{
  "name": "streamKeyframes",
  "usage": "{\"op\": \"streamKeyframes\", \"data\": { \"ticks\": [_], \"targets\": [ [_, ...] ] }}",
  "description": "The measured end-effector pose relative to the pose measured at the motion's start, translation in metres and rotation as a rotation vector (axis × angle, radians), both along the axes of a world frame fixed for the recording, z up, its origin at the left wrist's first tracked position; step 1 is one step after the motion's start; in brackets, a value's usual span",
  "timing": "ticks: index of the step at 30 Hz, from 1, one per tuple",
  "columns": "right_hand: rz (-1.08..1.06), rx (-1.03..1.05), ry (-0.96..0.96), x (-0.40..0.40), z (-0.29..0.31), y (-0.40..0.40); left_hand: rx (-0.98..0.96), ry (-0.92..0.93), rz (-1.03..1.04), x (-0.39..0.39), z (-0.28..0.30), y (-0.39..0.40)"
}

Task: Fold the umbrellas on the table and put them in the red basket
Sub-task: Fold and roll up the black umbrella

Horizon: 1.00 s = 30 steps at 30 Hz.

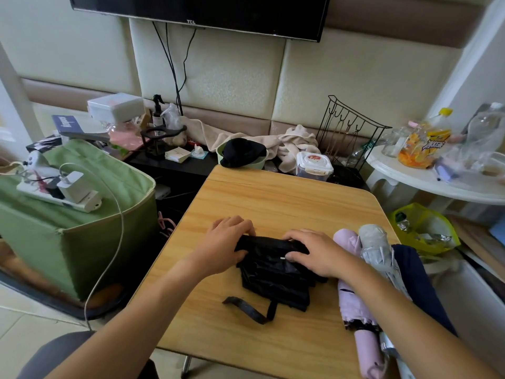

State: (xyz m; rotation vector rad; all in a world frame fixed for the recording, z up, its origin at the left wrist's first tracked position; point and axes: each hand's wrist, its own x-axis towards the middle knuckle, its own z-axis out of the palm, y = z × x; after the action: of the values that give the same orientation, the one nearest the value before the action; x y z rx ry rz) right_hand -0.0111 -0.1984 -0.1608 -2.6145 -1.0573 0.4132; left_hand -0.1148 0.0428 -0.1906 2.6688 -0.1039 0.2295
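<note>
The left hand and right hand both curl their fingers over the far edge of a black umbrella, gripping its crinkled, matte fabric, bunched in loose pleats at the middle of the wood-grain table. Its flat strap trails toward 7 o'clock. At 3 o'clock lie a smooth lilac umbrella and a grey one, rolled, their near ends cut off by the right forearm and the frame.

Three umbrellas lie right of another umbrella on the table.
</note>
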Motion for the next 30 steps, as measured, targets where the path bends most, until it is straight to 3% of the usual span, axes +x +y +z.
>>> {"op": "streamKeyframes", "data": {
  "ticks": [5,12,18,24,30],
  "targets": [
    [0.007,0.034,0.007,0.002,-0.004,0.0,-0.131,-0.017,-0.224,-0.017,0.017,-0.01],
    [0.004,0.041,0.008,0.0,-0.004,0.003,-0.029,0.172,-0.286,-0.032,0.023,-0.011],
    [-0.01,0.031,0.006,-0.002,-0.005,0.004,0.1,-0.113,-0.246,-0.028,0.009,-0.035],
    [-0.015,0.018,0.018,-0.004,-0.001,0.006,0.141,-0.273,-0.185,-0.023,-0.002,-0.054],
    [-0.014,0.022,0.015,-0.005,-0.002,0.005,0.233,-0.303,-0.235,-0.027,-0.003,-0.059]
  ]
}}
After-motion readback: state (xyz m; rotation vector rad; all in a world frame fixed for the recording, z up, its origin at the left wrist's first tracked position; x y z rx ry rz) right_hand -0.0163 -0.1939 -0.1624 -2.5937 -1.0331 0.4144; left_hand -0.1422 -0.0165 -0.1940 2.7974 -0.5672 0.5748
